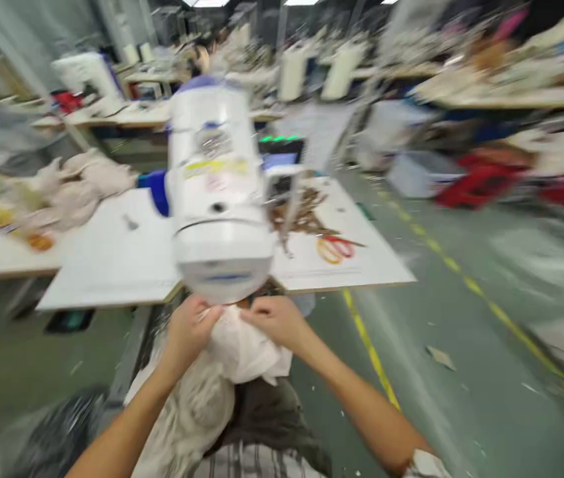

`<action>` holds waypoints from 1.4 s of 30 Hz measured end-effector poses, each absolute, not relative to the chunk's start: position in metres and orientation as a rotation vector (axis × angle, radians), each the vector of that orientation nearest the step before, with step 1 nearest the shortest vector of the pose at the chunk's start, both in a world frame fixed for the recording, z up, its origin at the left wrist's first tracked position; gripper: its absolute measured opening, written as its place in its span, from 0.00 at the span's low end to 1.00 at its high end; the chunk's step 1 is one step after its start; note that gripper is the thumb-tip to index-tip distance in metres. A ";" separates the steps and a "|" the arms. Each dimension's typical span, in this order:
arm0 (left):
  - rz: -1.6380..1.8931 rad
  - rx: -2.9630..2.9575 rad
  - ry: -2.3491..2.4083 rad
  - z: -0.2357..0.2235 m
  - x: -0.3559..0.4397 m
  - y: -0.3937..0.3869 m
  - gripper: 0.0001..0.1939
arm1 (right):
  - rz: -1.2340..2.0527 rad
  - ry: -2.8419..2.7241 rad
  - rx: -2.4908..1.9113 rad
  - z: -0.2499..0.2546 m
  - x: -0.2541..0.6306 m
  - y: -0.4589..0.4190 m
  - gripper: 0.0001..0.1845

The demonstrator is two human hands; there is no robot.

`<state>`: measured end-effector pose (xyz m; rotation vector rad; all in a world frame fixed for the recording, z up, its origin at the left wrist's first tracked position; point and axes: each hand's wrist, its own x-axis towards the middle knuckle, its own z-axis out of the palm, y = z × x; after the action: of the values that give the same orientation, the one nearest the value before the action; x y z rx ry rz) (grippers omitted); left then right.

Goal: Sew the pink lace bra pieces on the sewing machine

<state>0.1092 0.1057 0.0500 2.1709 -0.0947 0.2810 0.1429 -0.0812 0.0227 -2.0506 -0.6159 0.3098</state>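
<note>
White cloth, edge pinched by both hands (open floor rightward).

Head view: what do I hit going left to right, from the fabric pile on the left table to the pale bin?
Fabric pile → left hand → right hand → scissors → pale bin. Left out: sewing machine and white cloth, which overlap the hands' span.
</note>
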 end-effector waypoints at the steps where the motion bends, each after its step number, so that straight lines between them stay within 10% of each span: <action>1: 0.237 2.204 0.030 0.045 0.096 0.120 0.08 | 0.350 -0.602 -2.021 0.016 0.149 -0.079 0.26; 28: 0.156 2.133 0.266 0.037 0.090 0.134 0.01 | 0.458 -0.519 -1.960 -0.012 0.159 -0.082 0.28; 42: 0.244 1.985 0.078 -0.068 0.008 0.102 0.41 | 0.405 -0.394 -1.902 -0.047 0.135 -0.113 0.30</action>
<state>0.0083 0.1015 -0.0681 1.9845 0.0781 0.2444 0.1347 -0.1131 -0.0467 -1.9022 -0.3940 0.4045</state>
